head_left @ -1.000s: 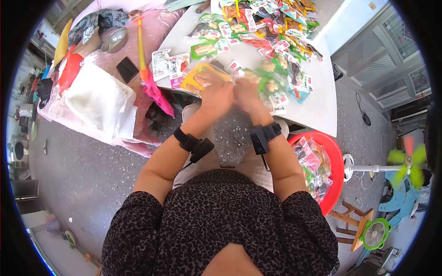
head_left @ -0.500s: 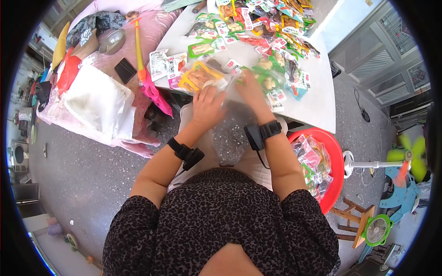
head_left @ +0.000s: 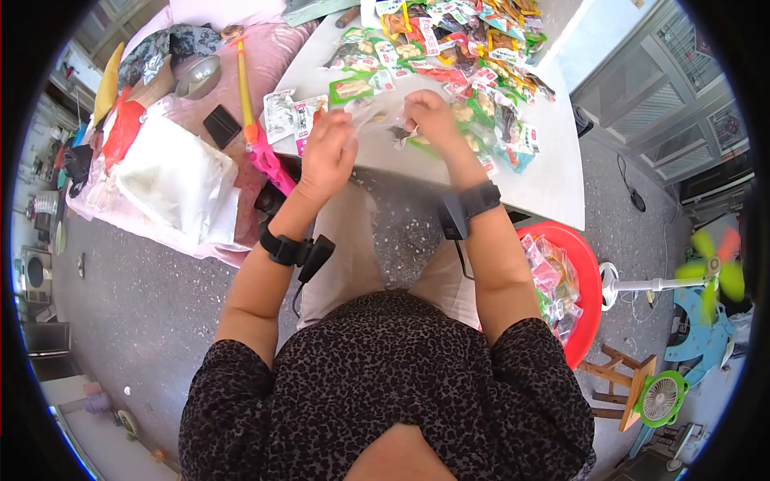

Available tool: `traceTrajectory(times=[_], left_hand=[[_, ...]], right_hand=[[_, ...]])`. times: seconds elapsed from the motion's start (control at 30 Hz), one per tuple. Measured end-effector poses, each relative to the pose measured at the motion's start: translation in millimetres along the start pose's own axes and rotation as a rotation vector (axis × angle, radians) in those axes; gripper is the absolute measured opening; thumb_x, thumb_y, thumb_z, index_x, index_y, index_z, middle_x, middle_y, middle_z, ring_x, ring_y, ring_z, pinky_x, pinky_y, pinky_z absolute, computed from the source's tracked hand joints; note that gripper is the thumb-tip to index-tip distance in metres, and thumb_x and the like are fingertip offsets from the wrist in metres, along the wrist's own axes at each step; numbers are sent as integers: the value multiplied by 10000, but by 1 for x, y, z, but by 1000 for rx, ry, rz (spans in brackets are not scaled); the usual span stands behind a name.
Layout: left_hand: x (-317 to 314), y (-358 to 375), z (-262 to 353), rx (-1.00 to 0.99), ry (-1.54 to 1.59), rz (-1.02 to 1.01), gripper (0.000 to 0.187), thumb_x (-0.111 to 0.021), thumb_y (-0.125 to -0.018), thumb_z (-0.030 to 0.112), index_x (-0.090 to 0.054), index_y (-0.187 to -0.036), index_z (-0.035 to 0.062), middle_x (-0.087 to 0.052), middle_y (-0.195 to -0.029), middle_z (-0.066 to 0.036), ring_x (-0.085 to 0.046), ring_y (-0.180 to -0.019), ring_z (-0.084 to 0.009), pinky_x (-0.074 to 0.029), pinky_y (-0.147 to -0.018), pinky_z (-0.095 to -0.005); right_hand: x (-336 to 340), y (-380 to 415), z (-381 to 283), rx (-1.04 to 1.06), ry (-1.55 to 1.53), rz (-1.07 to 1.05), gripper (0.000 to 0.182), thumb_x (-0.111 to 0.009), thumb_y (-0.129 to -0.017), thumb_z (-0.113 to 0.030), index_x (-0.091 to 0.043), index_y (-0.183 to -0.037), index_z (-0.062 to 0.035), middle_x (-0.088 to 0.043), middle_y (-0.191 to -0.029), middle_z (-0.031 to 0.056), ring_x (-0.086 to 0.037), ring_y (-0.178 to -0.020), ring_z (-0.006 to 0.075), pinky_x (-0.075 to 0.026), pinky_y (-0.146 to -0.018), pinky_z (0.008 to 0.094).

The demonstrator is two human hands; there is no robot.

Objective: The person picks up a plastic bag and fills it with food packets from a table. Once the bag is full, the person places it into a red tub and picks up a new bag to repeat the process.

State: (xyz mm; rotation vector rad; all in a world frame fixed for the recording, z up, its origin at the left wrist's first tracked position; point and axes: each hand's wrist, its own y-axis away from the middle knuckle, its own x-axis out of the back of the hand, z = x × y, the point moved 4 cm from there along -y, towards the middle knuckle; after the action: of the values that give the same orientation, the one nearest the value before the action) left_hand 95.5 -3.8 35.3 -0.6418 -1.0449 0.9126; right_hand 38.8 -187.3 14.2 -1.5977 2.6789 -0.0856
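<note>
Over the white table (head_left: 553, 180), my left hand (head_left: 329, 152) is closed on a clear plastic bag (head_left: 369, 119), which stretches toward the other hand. My right hand (head_left: 433, 120) is closed too, its fingers pinched at a small dark packet (head_left: 400, 135) by the bag's right side. A green-edged packet (head_left: 351, 88) lies just beyond the bag. Two white packets (head_left: 281, 116) rest left of my left hand. Many colourful food packets (head_left: 481, 48) are heaped at the back and right of the table.
A red basin (head_left: 592, 297) of packets stands on the floor at right. On the pink-covered surface (head_left: 88, 200) at left are white sheets (head_left: 172, 176), a black phone (head_left: 221, 127) and a metal bowl (head_left: 198, 76). A green fan (head_left: 659, 399) and wooden stool (head_left: 618, 385) are at lower right.
My hands have moved apart, the left one to the left, the right one slightly up. The yellow-edged packet that was by my left hand no longer shows. The clear bag is now stretched between them.
</note>
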Motion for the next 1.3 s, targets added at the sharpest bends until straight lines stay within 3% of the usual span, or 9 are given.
traceTrajectory(times=[0.13,0.17,0.27,0.4,0.6,0.7,0.8,1.03,1.3], left_hand=[[17,-27,-12,348,259,16,105,-510,-757,68,-509,-822,-16,-551,-895,-128,-532,-819,-222,-413,-728,-293],[19,-30,-18,439,351,9,123,-485,-796,99,-513,-850,-8,-569,-903,-95,-532,-793,-139,-416,-696,-248],[27,-39,-17,698,685,-81,101,-472,-805,87,-512,-850,6,-572,-885,-79,-532,-771,-110,-422,-673,-226],[30,-30,-6,801,1001,-101,92,-474,-809,71,-481,-879,12,-548,-914,-107,-557,-849,-223,-468,-751,-335],[36,-16,22,723,1184,-154,96,-470,-817,92,-477,-869,13,-544,-942,-136,-537,-897,-258,-416,-827,-402],[39,-12,46,646,1232,-254,119,-444,-825,77,-473,-913,3,-552,-914,-124,-553,-854,-212,-429,-784,-335],[34,-5,59,673,1119,-357,146,-457,-827,113,-485,-918,3,-563,-895,-109,-542,-856,-184,-420,-773,-308],[7,19,86,747,947,-587,193,-463,-830,171,-497,-917,1,-565,-889,-95,-520,-815,-135,-404,-742,-266],[-14,30,92,564,984,-688,181,-464,-830,172,-496,-878,1,-541,-933,-105,-507,-854,-159,-389,-767,-277]], right_hand=[[-10,6,-53,62,47,-95,230,-559,-734,-146,-504,-898,4,-543,-750,36,-507,-617,88,-399,-541,207],[-11,9,-61,74,57,-122,241,-575,-729,-151,-504,-902,2,-543,-757,35,-509,-637,88,-402,-556,211],[-3,7,-58,184,133,-226,266,-610,-719,-161,-510,-909,-4,-546,-772,33,-510,-690,90,-408,-601,224],[-3,38,-77,63,338,-177,206,-606,-726,-116,-520,-870,4,-554,-785,38,-516,-718,100,-416,-638,234],[3,82,-70,147,-148,-201,68,-554,-757,-59,-515,-783,-9,-561,-784,29,-511,-706,88,-411,-631,206],[12,101,-67,157,-126,-225,61,-545,-754,-40,-521,-806,-18,-564,-780,19,-516,-685,82,-407,-604,205],[19,120,-65,259,77,-292,89,-554,-753,-68,-523,-834,-44,-566,-785,26,-526,-687,92,-422,-609,229],[4,165,-67,341,628,-365,196,-547,-728,-184,-517,-839,-25,-510,-696,126,-513,-658,269,-393,-574,332],[37,200,-68,323,590,-323,121,-526,-742,-139,-513,-751,-20,-486,-635,120,-488,-609,261,-376,-542,331]])
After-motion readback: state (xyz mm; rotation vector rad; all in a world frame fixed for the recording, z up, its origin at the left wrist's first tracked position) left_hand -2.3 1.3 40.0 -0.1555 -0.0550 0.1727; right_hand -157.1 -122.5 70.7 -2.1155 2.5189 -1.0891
